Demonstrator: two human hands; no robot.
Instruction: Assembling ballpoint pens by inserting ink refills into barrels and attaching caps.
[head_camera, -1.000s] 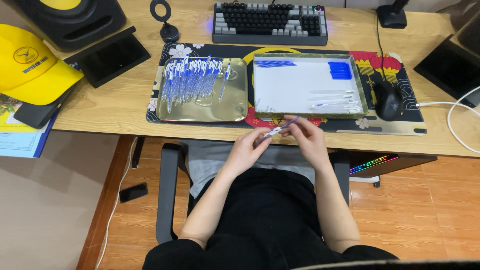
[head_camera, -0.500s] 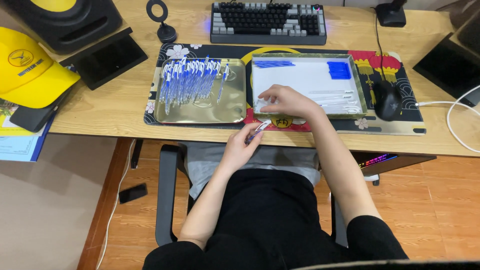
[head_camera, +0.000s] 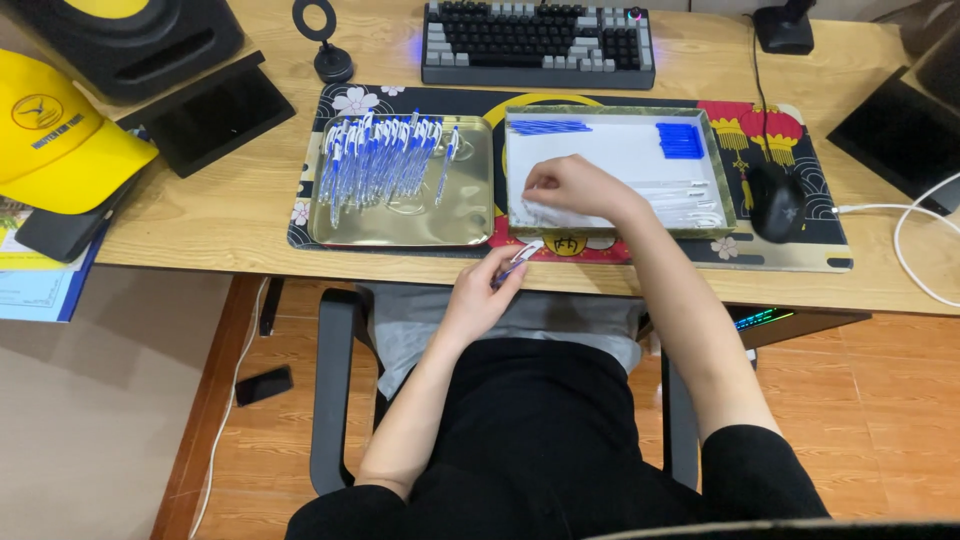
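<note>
Your left hand (head_camera: 487, 290) hangs just off the front edge of the wooden tabletop (head_camera: 230, 215), forearm angled up from your lap, fingers pinched shut around a slim clear pen barrel with a blue end (head_camera: 517, 262). The barrel's tip points up toward the front rim of the shallow white-lined rectangular metal tray (head_camera: 720, 190).

Your right arm stretches forward across the tabletop's front edge, and your right hand (head_camera: 572, 187) rests palm-down inside that tray at its front left corner. Its fingers are curled down onto the clear plastic parts (head_camera: 680, 205) lying along the tray's front edge; you cannot tell whether they have closed on one.

Blue pieces (head_camera: 681, 140) sit at the tray's back right corner and thin blue refills (head_camera: 548, 127) at its back left corner. Just left of it, a gold-coloured metal tray (head_camera: 410, 222) holds a pile of assembled blue-and-white pens (head_camera: 380, 160).
</note>
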